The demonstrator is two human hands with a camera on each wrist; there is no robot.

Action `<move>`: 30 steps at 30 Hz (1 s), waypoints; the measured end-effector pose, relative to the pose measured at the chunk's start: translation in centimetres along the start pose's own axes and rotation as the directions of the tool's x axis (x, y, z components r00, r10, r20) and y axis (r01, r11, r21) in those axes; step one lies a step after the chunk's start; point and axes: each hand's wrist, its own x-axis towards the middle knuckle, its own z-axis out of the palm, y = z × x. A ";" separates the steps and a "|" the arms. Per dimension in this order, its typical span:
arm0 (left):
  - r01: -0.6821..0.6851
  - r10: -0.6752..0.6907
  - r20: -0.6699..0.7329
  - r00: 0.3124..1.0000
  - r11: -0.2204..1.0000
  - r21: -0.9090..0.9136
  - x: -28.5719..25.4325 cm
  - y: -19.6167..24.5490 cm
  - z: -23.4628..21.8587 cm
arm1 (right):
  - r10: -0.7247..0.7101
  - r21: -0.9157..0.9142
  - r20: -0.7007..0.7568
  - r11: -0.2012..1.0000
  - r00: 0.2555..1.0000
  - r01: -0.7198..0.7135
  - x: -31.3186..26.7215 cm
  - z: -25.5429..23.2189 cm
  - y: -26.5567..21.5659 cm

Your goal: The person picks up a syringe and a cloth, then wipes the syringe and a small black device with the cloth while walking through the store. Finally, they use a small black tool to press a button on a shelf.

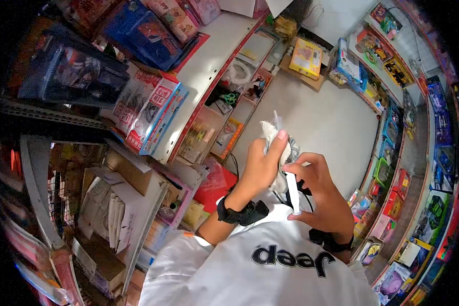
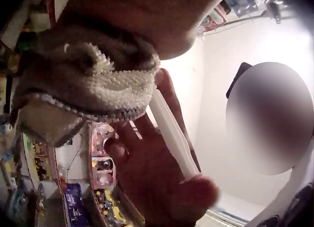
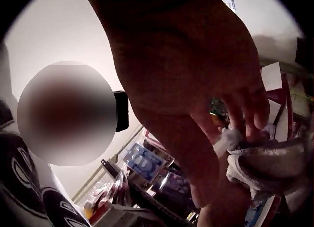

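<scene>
In the head view my left hand (image 1: 262, 168) grips a bunched grey-white knit cloth (image 1: 268, 131), thumb laid along it. A translucent tip (image 1: 277, 118) sticks out past the cloth's far end. Close beside it, my right hand (image 1: 322, 186) holds a slim white plastic stick (image 1: 292, 194) between forefinger and thumb. The left wrist view shows that stick (image 2: 171, 131) spanning from the cloth's edge to the right thumb. Coarse looped weave shows on the cloth (image 2: 122, 89) there. In the right wrist view the folded cloth (image 3: 265, 168) lies by the right fingertips.
Shelves of packaged toys (image 1: 392, 188) line the right side. To the left runs a white shelf (image 1: 209, 61) with boxed goods, above compartments holding green scissors (image 1: 229, 98). A yellow box (image 1: 306, 57) stands at the far end of the pale floor (image 1: 321, 109). A red packet (image 1: 217, 183) lies near the left forearm.
</scene>
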 end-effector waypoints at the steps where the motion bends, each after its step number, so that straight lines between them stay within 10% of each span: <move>1: -0.014 0.016 -0.030 0.999 0.998 0.058 0.2 -0.6 0.0 | -0.010 0.009 0.001 1.000 1.000 0.010 -0.2 -0.3 0.2; 8: 0.084 -0.025 -0.271 0.962 0.975 0.207 2.5 -1.1 -4.1 | -0.002 0.101 -0.118 0.995 0.993 0.014 -1.4 -1.8 1.8; 13: 0.045 0.052 -0.476 0.878 0.981 0.190 2.6 -1.5 -7.8 | 0.026 0.250 -0.643 0.952 0.765 0.178 -1.3 0.4 3.5; 17: 0.058 0.014 -0.515 0.857 0.991 0.124 2.5 -2.1 -8.4 | -0.025 0.211 -0.510 0.965 0.860 0.153 -1.0 -0.4 3.3; 24: -0.091 0.109 -0.036 0.993 0.941 0.325 1.4 -1.2 -4.8 | 0.060 0.189 -0.372 0.982 0.926 0.012 -0.3 -0.5 3.3; 30: 0.159 -0.158 0.009 0.987 0.986 -0.047 2.0 -3.8 -3.2 | 0.092 0.148 -0.273 0.988 0.958 -0.052 0.3 -0.3 3.4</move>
